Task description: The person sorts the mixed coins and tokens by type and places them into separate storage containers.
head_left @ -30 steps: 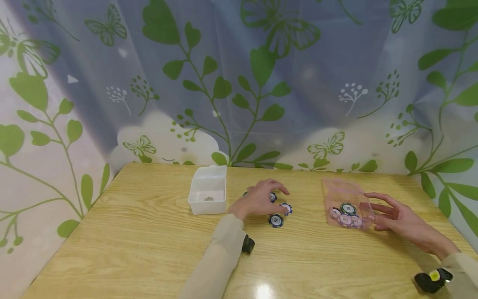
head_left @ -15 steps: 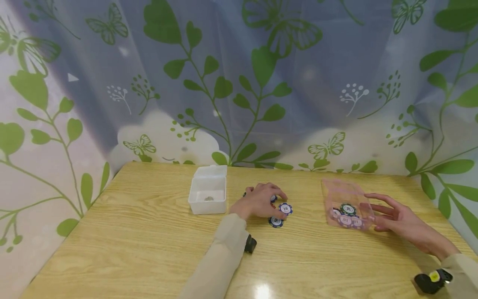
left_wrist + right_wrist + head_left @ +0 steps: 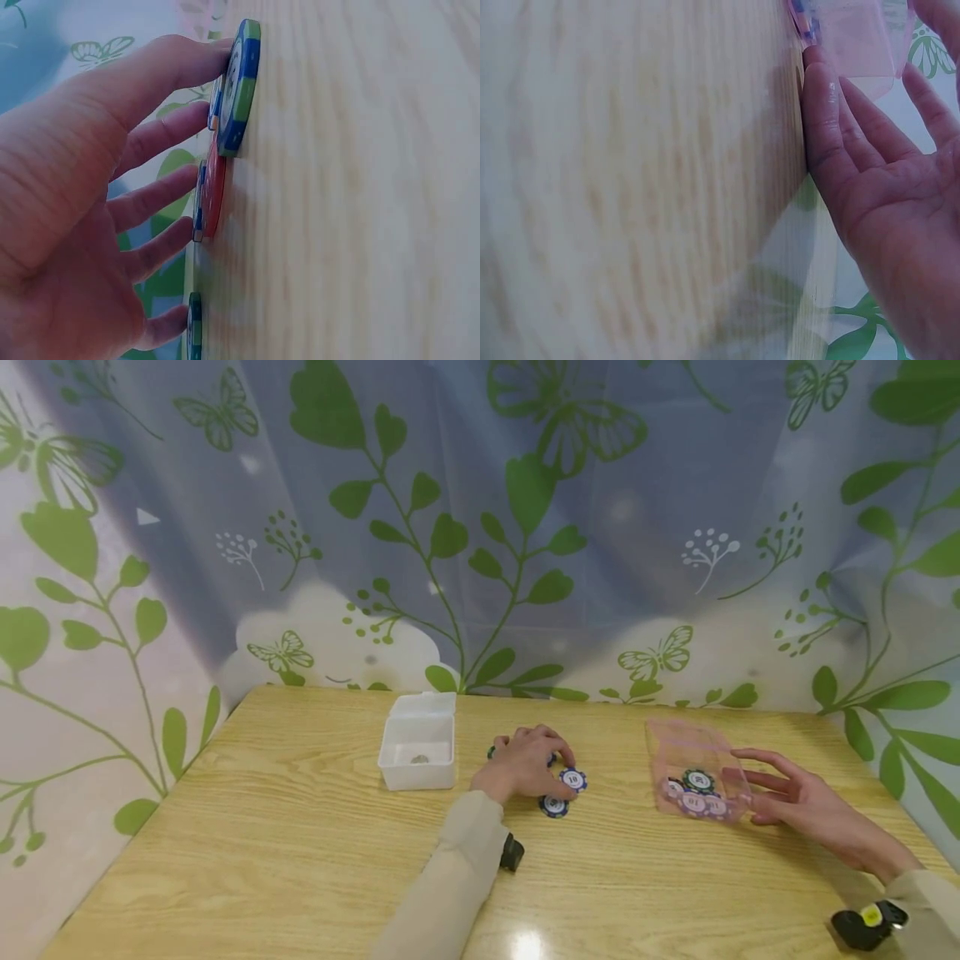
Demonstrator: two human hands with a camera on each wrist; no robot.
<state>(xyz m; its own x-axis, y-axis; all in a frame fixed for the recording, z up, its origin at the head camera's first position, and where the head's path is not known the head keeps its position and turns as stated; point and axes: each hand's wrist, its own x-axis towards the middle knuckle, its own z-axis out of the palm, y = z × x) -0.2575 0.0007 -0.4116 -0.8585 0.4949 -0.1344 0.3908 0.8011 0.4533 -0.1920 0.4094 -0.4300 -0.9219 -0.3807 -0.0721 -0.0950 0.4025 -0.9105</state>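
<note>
Bare table (image 3: 262, 860) lies open left and front; white box (image 3: 417, 747) and pink box (image 3: 693, 768) flank the chips (image 3: 562, 792)

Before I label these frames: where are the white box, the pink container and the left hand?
white box (image 3: 417, 752), head view, front wall.
pink container (image 3: 690, 752), head view, upper wall.
left hand (image 3: 522, 766), head view, back of hand.
</note>
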